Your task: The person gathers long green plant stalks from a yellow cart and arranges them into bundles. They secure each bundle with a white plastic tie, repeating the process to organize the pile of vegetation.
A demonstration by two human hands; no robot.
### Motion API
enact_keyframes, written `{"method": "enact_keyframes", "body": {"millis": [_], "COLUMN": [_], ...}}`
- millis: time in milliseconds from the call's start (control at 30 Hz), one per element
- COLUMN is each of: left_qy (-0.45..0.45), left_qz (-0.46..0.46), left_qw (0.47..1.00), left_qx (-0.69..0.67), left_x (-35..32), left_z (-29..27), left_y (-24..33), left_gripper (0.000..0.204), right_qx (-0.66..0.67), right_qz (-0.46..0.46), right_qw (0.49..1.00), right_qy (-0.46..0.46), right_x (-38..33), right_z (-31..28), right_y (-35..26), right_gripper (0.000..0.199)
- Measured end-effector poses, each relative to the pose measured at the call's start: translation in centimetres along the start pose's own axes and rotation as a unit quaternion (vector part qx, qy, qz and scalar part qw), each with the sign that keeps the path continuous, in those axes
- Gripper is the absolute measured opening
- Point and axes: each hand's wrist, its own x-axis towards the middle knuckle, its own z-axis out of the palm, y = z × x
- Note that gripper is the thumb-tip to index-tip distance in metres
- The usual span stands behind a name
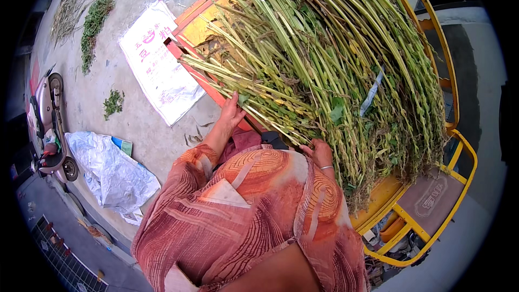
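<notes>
A large heap of long green stalks (324,65) with pods along their stems, looking like sesame, lies across the bed of a yellow and orange cart (208,27). At the heap's near edge, my left hand (231,112) is closed on a few stalks toward their bare cut ends. Farther right, my right hand (321,154) is closed around the same near stalks at their podded part; its fingertips are partly hidden among them. A bracelet circles my right wrist. A pale strip (372,93) lies on the heap's right part.
Yellow rails (444,70) edge the cart's right side, with a brown-padded seat (431,200) at lower right. On the concrete at left lie a white printed sack (159,62), a crumpled whitish plastic sheet (111,170) and green plants (97,24). A scooter (54,124) stands at far left.
</notes>
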Motion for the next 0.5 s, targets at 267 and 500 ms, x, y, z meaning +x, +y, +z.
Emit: {"method": "enact_keyframes", "body": {"millis": [267, 500], "left_qy": [0.057, 0.037], "left_qz": [0.026, 0.02], "left_qw": [0.997, 0.996], "left_qx": [-0.037, -0.077], "left_x": [-2.4, -1.1], "left_z": [0.9, -1.2], "left_y": [0.5, -0.7], "left_gripper": [0.02, 0.014], "right_qx": [-0.012, -0.159], "right_qz": [0.027, -0.046], "right_qw": [0.998, 0.986], "right_qy": [0.063, 0.024], "right_x": [-0.9, 1.0], "right_z": [-1.7, -2.3], "right_y": [-1.0, -2.0], "right_gripper": [0.024, 0.013]}}
